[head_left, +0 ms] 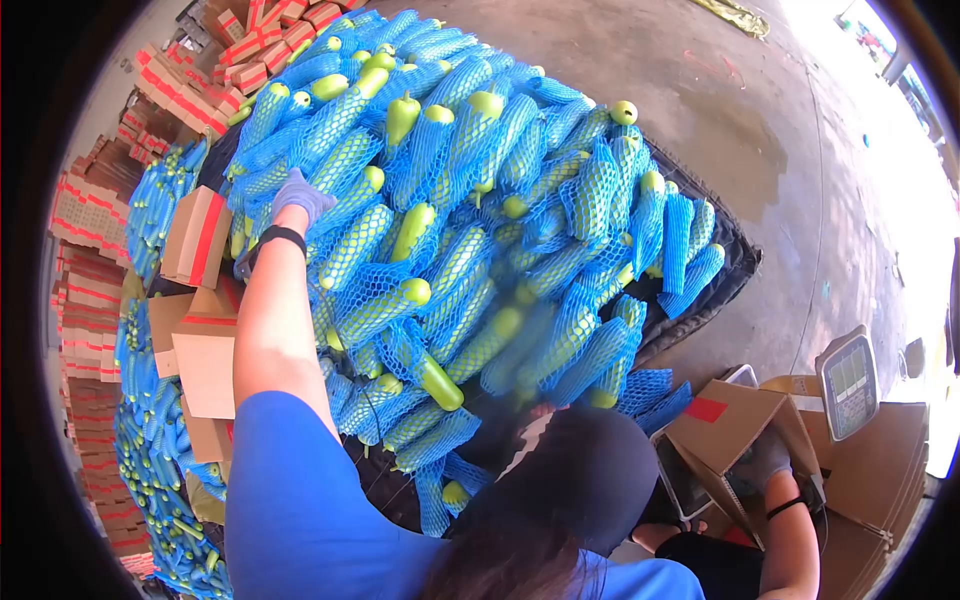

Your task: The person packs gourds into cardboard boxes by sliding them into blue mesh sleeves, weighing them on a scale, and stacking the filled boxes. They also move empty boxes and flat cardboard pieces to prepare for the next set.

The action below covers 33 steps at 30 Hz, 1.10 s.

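Note:
My left hand (302, 198), in a pale grey-lilac glove, reaches far out over a big heap of green gourds (438, 384) in blue foam net sleeves (352, 247). It rests on or just above the netted gourds at the heap's left side. Its thumb and fingers look spread, with nothing visibly held. My right hand (766, 458), in a grey glove, is inside the mouth of a cardboard box (720, 425) at the lower right. The box hides its fingers, so I cannot see whether it holds anything.
Open cardboard boxes (208, 365) stand left of the heap, before stacks of red-taped cartons (92, 215). More netted gourds (165, 500) lie at lower left. A scale display (850, 383) rises at right beside another carton (880, 460). Black sheeting (735, 250) edges the heap.

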Available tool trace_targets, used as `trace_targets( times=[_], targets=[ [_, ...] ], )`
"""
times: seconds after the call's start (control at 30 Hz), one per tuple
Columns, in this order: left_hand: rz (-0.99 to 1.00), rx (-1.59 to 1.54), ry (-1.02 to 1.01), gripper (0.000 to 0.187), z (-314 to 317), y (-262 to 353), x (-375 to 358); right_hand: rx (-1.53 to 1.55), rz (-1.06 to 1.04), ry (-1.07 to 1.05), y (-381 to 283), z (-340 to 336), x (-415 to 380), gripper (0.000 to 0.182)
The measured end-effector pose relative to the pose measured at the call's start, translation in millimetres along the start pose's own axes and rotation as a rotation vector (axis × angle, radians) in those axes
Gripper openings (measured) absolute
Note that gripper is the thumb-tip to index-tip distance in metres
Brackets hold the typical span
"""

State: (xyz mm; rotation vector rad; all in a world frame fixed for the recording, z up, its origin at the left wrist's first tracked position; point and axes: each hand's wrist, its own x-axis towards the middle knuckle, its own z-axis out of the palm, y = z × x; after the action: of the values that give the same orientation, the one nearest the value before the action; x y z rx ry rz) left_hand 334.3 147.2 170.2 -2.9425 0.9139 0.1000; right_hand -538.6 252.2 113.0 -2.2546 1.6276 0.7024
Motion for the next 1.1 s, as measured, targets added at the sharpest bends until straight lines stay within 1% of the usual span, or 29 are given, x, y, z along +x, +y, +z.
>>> trace_targets(
  times=[0.03, 0.07, 0.1, 0.13, 0.17, 0.23, 0.27, 0.3, 0.33, 0.37, 0.4, 0.43, 0.5, 0.53, 0.57, 0.6, 0.73, 0.8, 0.9, 0.97, 1.0, 1.03, 1.1],
  targets=[
    [0.002, 0.004, -0.002, 0.112, 0.7, -7.3, -7.0, -0.044, -0.032, -0.009, -5.1, -12.0, -8.0, 0.087],
    [0.082, -0.049, 0.022, 0.115, 1.5, -16.1, -15.9, -0.044, -0.031, -0.017, -7.4, -24.2, -19.9, 0.087],
    [0.161, -0.101, 0.045, 0.119, -4.0, -22.1, -33.6, 0.016, 0.078, 0.02, -9.2, -35.7, -32.5, 0.079],
    [0.107, -0.171, 0.026, 0.122, -7.7, -22.2, -51.4, 0.076, 0.19, 0.057, -9.3, -41.7, -40.5, 0.072],
    [0.113, -0.169, 0.02, 0.122, -0.2, -29.3, -59.4, 0.078, 0.196, 0.052, -3.4, -41.6, -44.5, 0.072],
    [0.247, -0.343, 0.316, 0.119, 27.7, -48.2, -67.1, 0.121, 0.138, 0.261, 13.8, -38.1, -59.2, 0.063],
    [0.324, -0.406, 0.414, 0.115, 34.0, -50.9, -78.5, 0.105, 0.105, 0.22, 14.7, -52.5, -65.2, 0.056],
    [0.316, -0.377, 0.386, 0.103, 37.9, -52.4, -91.4, 0.135, 0.114, 0.248, 11.5, -60.5, -70.8, 0.052],
    [0.367, -0.336, 0.397, 0.096, 46.3, -53.0, -98.1, 0.176, 0.126, 0.274, 1.1, -76.5, -77.5, 0.046],
    [0.387, -0.383, 0.364, 0.092, 62.7, -56.2, -99.3, 0.231, 0.099, 0.331, -2.3, -85.3, -84.2, 0.043],
    [0.406, -0.43, 0.33, 0.09, 78.4, -57.5, -102.4, 0.269, 0.143, 0.266, -2.3, -95.2, -90.9, 0.043],
    [0.383, -0.464, 0.33, 0.089, 89.0, -52.7, -115.0, 0.3, 0.111, 0.247, 8.6, -94.8, -96.0, 0.047],
    [0.496, -0.54, 0.26, 0.087, 116.4, -47.3, -124.7, 0.357, 0.163, 0.179, 17.2, -98.8, -102.8, 0.051],
    [0.551, -0.58, 0.22, 0.086, 129.5, -45.7, -130.6, 0.383, 0.142, 0.192, 24.2, -95.0, -104.8, 0.053],
    [0.567, -0.523, 0.213, 0.082, 153.6, -47.1, -127.9, 0.407, 0.135, 0.193, 32.0, -90.2, -104.0, 0.054],
    [0.575, -0.494, 0.188, 0.083, 166.0, -41.2, -140.9, 0.405, 0.157, 0.162, 35.3, -91.1, -104.2, 0.053],
    [0.56, -0.405, 0.044, 0.084, 195.3, 7.6, -232.5, 0.538, 0.168, 0.128, 47.2, -86.3, -107.7, 0.05],
    [0.561, -0.367, -0.003, 0.085, 200.4, 30.5, -262.4, 0.629, 0.127, 0.183, 57.9, -81.8, -107.2, 0.05],
    [0.555, -0.316, -0.062, 0.087, 202.0, 60.0, -294.8, 0.791, 0.019, 0.43, 76.2, -79.1, -113.9, 0.052],
    [0.538, -0.312, -0.091, 0.088, 210.1, 79.2, -308.0, 1.103, -0.045, 0.626, 78.4, -73.4, -113.2, 0.058],
    [0.544, -0.33, -0.089, 0.086, 223.0, 82.5, -303.4, 1.148, -0.021, 0.624, 82.4, -77.8, -121.4, 0.064],
    [0.55, -0.348, -0.088, 0.084, 235.3, 86.2, -299.3, 1.151, -0.028, 0.622, 83.0, -79.4, -125.5, 0.064],
    [0.554, -0.385, -0.082, 0.081, 257.7, 89.0, -292.3, 1.361, 0.044, 0.585, 81.9, -80.7, -130.2, 0.075]
  ],
)
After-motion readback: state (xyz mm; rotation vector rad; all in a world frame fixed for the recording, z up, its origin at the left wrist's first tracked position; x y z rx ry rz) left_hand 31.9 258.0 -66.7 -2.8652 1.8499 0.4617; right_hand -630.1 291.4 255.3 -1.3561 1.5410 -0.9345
